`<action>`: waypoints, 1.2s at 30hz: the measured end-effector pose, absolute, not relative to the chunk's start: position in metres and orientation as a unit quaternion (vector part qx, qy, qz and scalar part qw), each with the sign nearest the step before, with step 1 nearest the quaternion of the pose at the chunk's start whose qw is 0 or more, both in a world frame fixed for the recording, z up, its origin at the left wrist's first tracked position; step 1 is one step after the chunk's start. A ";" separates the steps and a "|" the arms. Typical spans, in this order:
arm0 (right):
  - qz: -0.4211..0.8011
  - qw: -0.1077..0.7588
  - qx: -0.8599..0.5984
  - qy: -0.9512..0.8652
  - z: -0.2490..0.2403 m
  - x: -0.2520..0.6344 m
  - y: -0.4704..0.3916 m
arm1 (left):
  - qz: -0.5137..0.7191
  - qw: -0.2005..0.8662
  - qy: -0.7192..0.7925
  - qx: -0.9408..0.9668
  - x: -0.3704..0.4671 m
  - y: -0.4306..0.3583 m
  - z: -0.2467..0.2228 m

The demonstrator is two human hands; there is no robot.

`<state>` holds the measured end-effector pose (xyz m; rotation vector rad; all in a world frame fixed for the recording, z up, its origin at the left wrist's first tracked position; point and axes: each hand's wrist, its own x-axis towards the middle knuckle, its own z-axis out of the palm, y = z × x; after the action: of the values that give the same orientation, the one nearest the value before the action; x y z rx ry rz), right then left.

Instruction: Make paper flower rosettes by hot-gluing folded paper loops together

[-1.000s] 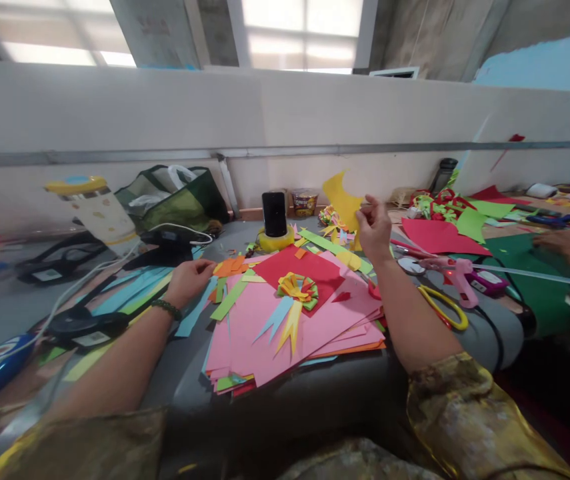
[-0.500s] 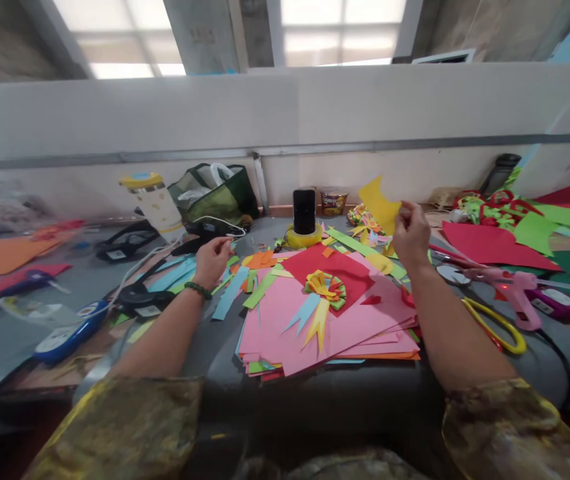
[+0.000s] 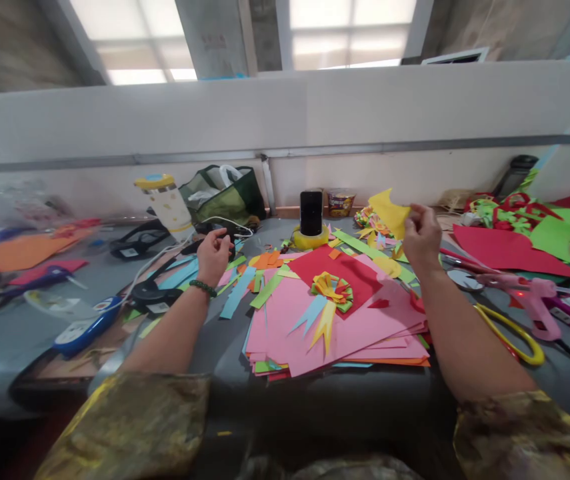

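My right hand [image 3: 422,237] pinches a piece of yellow paper [image 3: 389,212] with a curved edge, raised above the back right of the paper pile. My left hand [image 3: 213,257], with a green bead bracelet, hovers over blue paper strips [image 3: 237,293]; its fingers are loosely bent and apart, with nothing visible in them. Between the hands, a paper rosette [image 3: 332,291] in yellow, orange and green, with blue and yellow tails, lies on red paper [image 3: 317,261] and a stack of pink sheets [image 3: 279,327].
A phone [image 3: 311,213] stands upright in a yellow tape roll [image 3: 311,238]. On the right are a pink glue gun [image 3: 539,307] and yellow-handled scissors [image 3: 512,333]. A tumbler [image 3: 167,207], a green bag [image 3: 232,197] and a blue power strip [image 3: 85,330] sit on the left.
The view has swung slightly left, so things appear further right. My left hand's fingers have loosened from a pinch. My right hand still holds the yellow paper.
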<state>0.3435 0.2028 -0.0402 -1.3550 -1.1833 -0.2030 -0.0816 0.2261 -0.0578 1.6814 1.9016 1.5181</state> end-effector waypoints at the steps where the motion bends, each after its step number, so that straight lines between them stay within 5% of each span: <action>1: -0.099 0.630 -0.576 -0.512 -0.040 0.344 0.203 | 0.499 0.090 0.646 0.570 -0.084 0.228 -0.058; 12: -0.062 0.605 -0.601 -0.519 -0.037 0.329 0.197 | 0.259 0.066 0.684 0.679 -0.079 0.232 -0.084; 27: -0.079 0.710 -0.528 -0.460 -0.023 0.314 0.184 | 0.295 -0.064 0.390 0.870 -0.008 0.173 -0.077; 36: -0.091 0.701 -0.525 -0.474 -0.024 0.317 0.186 | 0.186 -0.057 0.465 0.863 0.000 0.165 -0.062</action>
<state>0.3173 0.1858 -0.0243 -1.1693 -1.0554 -0.2028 -0.0003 0.1653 -0.0615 2.8160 1.5183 0.6080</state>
